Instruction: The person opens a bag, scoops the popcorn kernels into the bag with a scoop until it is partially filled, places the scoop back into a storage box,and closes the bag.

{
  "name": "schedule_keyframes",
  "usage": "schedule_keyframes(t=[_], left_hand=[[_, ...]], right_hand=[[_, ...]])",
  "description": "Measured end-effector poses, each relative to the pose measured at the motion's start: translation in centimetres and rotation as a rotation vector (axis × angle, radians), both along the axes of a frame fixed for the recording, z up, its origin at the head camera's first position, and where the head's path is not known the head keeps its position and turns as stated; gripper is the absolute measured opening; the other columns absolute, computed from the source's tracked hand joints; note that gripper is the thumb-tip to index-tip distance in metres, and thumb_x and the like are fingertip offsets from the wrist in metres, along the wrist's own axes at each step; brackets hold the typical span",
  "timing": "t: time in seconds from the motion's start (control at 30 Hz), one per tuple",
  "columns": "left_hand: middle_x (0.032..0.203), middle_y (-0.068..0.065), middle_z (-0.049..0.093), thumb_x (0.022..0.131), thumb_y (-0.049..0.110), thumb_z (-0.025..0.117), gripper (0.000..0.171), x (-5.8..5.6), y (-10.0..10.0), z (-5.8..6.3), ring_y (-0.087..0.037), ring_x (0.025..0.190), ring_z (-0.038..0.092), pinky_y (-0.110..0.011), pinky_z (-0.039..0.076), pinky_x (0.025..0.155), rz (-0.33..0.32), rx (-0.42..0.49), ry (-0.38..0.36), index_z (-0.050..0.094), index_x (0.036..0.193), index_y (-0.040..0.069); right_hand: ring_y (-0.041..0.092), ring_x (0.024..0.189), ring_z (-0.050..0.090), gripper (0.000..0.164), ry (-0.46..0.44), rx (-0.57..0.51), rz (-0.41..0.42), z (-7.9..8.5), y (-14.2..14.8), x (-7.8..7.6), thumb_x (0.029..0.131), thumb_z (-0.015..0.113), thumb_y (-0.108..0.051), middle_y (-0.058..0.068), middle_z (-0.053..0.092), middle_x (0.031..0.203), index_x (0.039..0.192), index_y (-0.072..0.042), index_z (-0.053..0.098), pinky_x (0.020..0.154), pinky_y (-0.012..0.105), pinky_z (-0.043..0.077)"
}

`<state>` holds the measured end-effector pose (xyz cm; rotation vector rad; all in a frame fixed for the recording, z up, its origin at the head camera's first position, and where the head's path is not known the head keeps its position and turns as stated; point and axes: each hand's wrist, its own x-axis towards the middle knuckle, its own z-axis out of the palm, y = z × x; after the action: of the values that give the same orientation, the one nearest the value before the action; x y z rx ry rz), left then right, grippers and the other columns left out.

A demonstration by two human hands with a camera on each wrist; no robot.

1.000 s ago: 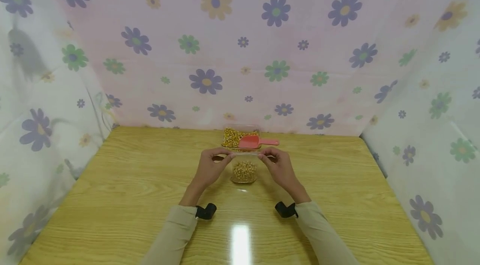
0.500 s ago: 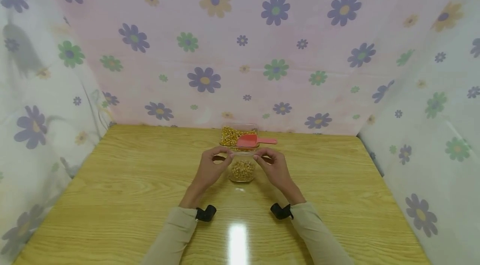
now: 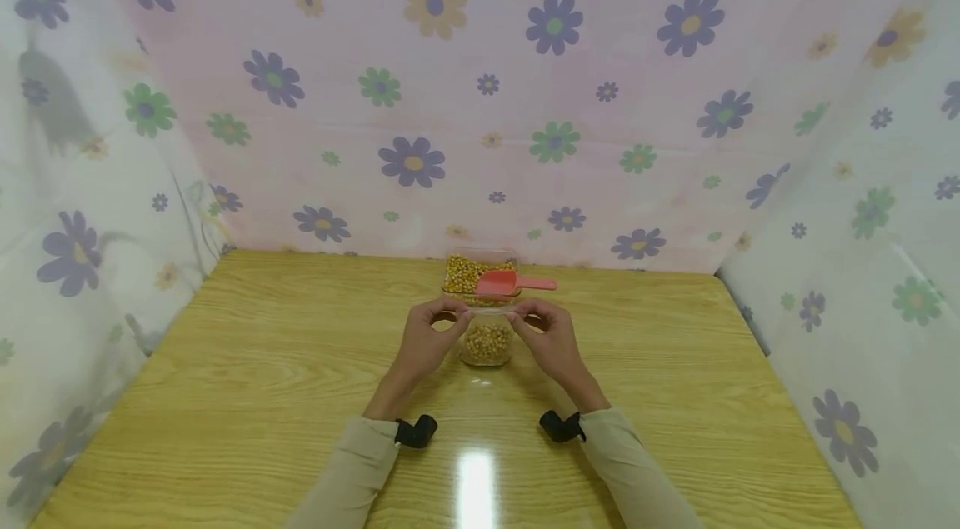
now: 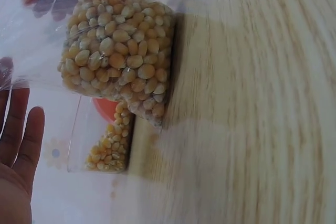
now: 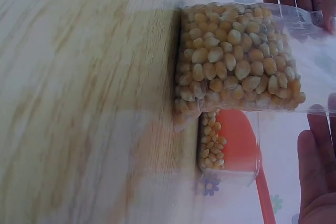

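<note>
A clear plastic bag (image 3: 486, 342) filled in its lower part with corn kernels (image 4: 118, 45) stands upright on the table. My left hand (image 3: 427, 339) pinches the bag's top edge at its left corner between thumb and fingers. At the opposite corner my right hand (image 3: 551, 337) pinches the same edge, so the top is stretched flat between both hands. Each wrist view shows the bag's kernel-filled part from the side, its base touching the wood. Whether the bag's mouth is sealed, I cannot tell.
Just behind the bag sits a clear rectangular container (image 3: 453, 289) of corn kernels. A red scoop (image 3: 498, 282) lies in it, handle sticking out to the right. The wooden table (image 3: 300, 362) ends at a flower-patterned cloth (image 3: 337, 96) at the back and sides.
Both hands keep their pinch on the bag's top edge. The right hand has shifted slightly to the left along it, nearer the left hand; the bag stays standing.
</note>
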<state>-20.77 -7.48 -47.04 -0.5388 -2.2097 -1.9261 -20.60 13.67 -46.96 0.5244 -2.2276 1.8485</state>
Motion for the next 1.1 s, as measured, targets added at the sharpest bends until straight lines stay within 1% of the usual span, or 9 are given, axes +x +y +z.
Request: schedule_keyframes(t=[0.17,0.23,0.33,0.4,0.47,0.53,0.77,0.97,1.1], left_hand=[[0.092,-0.022,0.070,0.094,-0.004,0.068,0.007,0.0,0.2,-0.3,-0.007,0.082,0.061,-0.039,0.057,0.082,0.016,0.034,0.007,0.074,0.094,-0.008],[0.091,-0.022,0.070,0.093,-0.006,0.068,0.005,0.0,0.3,-0.5,-0.007,0.081,0.062,-0.037,0.058,0.081,0.017,0.048,0.035,0.073,0.093,-0.009],[0.089,-0.021,0.070,0.091,-0.008,0.070,0.004,0.0,0.3,-0.6,-0.007,0.080,0.063,-0.033,0.058,0.080,0.012,0.062,0.054,0.073,0.093,-0.010],[0.088,-0.020,0.070,0.091,-0.007,0.070,0.004,-0.1,0.3,-0.8,-0.007,0.080,0.062,-0.032,0.058,0.081,0.000,0.054,0.075,0.073,0.093,-0.010],[0.089,-0.020,0.070,0.092,-0.006,0.070,0.005,-0.1,0.4,-0.8,-0.006,0.081,0.062,-0.031,0.057,0.082,-0.008,0.045,0.073,0.073,0.095,-0.009],[0.088,-0.021,0.070,0.092,-0.006,0.070,0.006,-0.2,0.5,-0.9,-0.006,0.081,0.061,-0.030,0.056,0.082,-0.015,0.042,0.075,0.074,0.095,-0.009],[0.086,-0.026,0.068,0.092,-0.006,0.070,0.008,0.0,0.8,-0.4,-0.005,0.079,0.061,-0.028,0.057,0.081,-0.012,0.042,0.043,0.073,0.094,-0.013],[0.087,-0.026,0.069,0.092,-0.006,0.069,0.007,0.0,0.9,-0.5,-0.004,0.080,0.060,-0.026,0.056,0.080,0.003,0.046,0.045,0.073,0.093,-0.011],[0.089,-0.024,0.070,0.093,-0.004,0.070,0.007,0.0,0.9,-0.6,-0.005,0.081,0.061,-0.028,0.056,0.082,0.011,0.052,0.023,0.074,0.093,-0.009]], right_hand=[[0.003,0.087,0.065,0.010,-0.039,-0.033,0.000,-0.1,-0.2,-0.1,0.095,0.067,0.005,0.029,0.067,0.096,0.092,0.014,0.068,0.085,0.024,0.058],[0.003,0.087,0.065,0.010,-0.030,-0.043,0.007,-0.2,-0.2,-0.1,0.095,0.066,0.006,0.030,0.068,0.097,0.093,0.015,0.068,0.084,0.024,0.058],[0.004,0.086,0.065,0.009,-0.016,-0.046,0.017,-1.4,0.0,-0.6,0.095,0.066,0.006,0.029,0.068,0.099,0.095,0.014,0.070,0.083,0.024,0.058],[0.005,0.086,0.066,0.008,-0.004,-0.049,0.018,-2.3,0.2,-0.9,0.095,0.066,0.007,0.028,0.069,0.099,0.096,0.013,0.071,0.083,0.024,0.058],[0.005,0.087,0.066,0.007,0.006,-0.053,0.011,-3.2,0.3,-1.3,0.095,0.066,0.007,0.026,0.070,0.100,0.096,0.011,0.072,0.082,0.024,0.058],[0.005,0.088,0.067,0.007,0.022,-0.061,0.012,-3.6,0.3,-1.5,0.095,0.066,0.006,0.025,0.070,0.100,0.096,0.010,0.073,0.082,0.024,0.059],[0.008,0.088,0.068,0.010,0.031,-0.107,0.039,-3.8,0.2,-1.5,0.096,0.068,0.001,0.029,0.069,0.100,0.096,0.009,0.073,0.083,0.027,0.060],[0.019,0.089,0.071,0.011,0.028,-0.165,0.061,-4.0,0.0,-1.5,0.096,0.067,0.001,0.026,0.069,0.100,0.097,0.011,0.072,0.082,0.029,0.061],[0.014,0.091,0.072,0.011,0.019,-0.201,0.068,-4.0,0.1,-1.5,0.095,0.068,0.002,0.020,0.072,0.100,0.098,0.012,0.073,0.084,0.029,0.060]])
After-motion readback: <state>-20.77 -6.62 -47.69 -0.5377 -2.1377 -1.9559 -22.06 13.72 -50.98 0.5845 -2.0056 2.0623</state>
